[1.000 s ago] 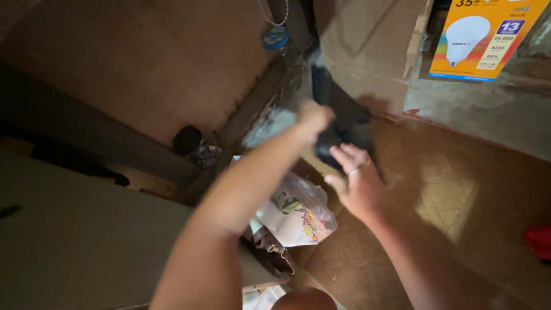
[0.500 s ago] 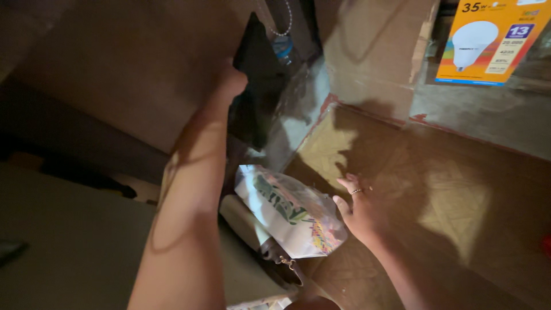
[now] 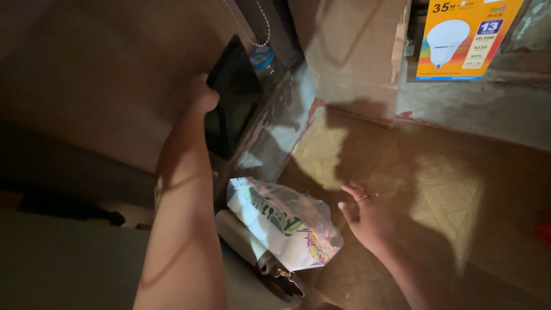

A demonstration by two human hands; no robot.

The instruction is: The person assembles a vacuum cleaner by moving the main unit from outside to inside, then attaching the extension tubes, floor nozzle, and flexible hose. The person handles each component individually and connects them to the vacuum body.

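Observation:
My left hand [image 3: 202, 96] is raised and grips a flat black object [image 3: 234, 92], holding it up near the dim wall. My right hand [image 3: 366, 216] hangs lower at the right with fingers spread and nothing in it; a ring shows on one finger. A white plastic bag [image 3: 287, 224] with green and multicoloured print lies between my arms, just left of the right hand and apart from it. Below the bag sits a bag with a gold clasp [image 3: 282, 274], partly hidden.
A plastic bottle with a blue cap [image 3: 263, 59] stands behind the black object. A beaded chain [image 3: 252, 34] hangs above it. A cardboard box [image 3: 350, 51] and an orange light-bulb carton [image 3: 466, 37] sit at the back. Patterned floor [image 3: 447, 195] spreads to the right.
My left hand lifted the black object up and to the left, away from the right hand. The right hand let go and dropped beside the printed bag.

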